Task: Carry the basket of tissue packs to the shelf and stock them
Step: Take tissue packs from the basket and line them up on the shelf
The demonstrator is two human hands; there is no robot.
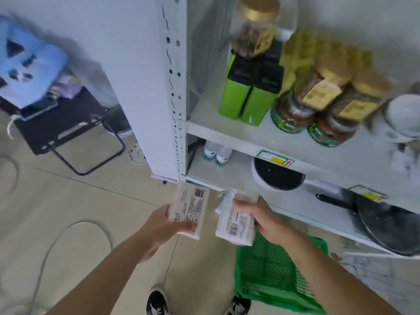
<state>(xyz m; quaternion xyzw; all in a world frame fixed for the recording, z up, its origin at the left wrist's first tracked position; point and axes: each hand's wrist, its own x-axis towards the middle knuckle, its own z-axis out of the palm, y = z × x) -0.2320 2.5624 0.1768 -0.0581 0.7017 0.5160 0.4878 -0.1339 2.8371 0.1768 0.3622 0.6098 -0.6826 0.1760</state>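
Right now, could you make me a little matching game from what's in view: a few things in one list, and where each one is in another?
Things:
1. tissue packs
2. green basket
3. green tins
4. frying pan

Places:
A. lowest shelf, at the right
B. on the floor under the right arm
C. upper shelf, beside the jars
D. one in each hand

Pairs: 1-D, 2-B, 3-C, 4-A

Two tissue packs point(189, 212) are in view, one in each of the two hands point(163, 226). One green basket point(272, 276) sits on the floor. On the shelf point(227, 133) stand two green tins point(247, 96), two water bottles point(217, 153) and one black pan point(386, 226). The blurred jars point(318, 105) number at least five. Two shoes point(156, 302) show below.
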